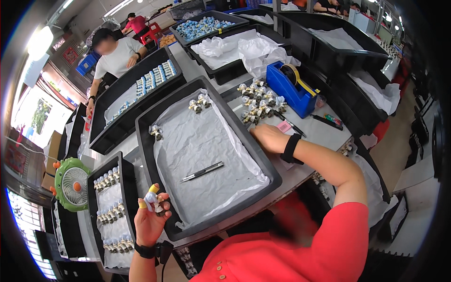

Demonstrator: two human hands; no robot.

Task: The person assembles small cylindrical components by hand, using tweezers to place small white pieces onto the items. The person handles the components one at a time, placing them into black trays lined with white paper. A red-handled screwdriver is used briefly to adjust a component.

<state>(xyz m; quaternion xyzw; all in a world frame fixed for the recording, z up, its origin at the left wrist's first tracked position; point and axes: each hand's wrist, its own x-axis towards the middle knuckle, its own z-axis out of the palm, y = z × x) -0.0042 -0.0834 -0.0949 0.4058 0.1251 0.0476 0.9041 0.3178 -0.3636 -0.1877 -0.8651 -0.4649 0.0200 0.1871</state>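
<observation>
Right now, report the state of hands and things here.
Left hand: gripping a figurine
Right hand: beside middle tray, grip unclear
Middle tray: lined, sparsely filled
Pen: lying in middle tray
Left tray: lined, holding three figurine rows
Tape dispenser: upright, loaded
Fan: upright, spin unclear

Table (pixel 331 138), clock positions taken about the large tray (pixel 274 181) resting on it: long tray (pixel 145 104), 10 o'clock; small tray (pixel 128 178), 8; figurines (pixel 257 100), between 1 and 2; tape dispenser (pixel 287 89), 2; pens (pixel 325 121), past 2.
</observation>
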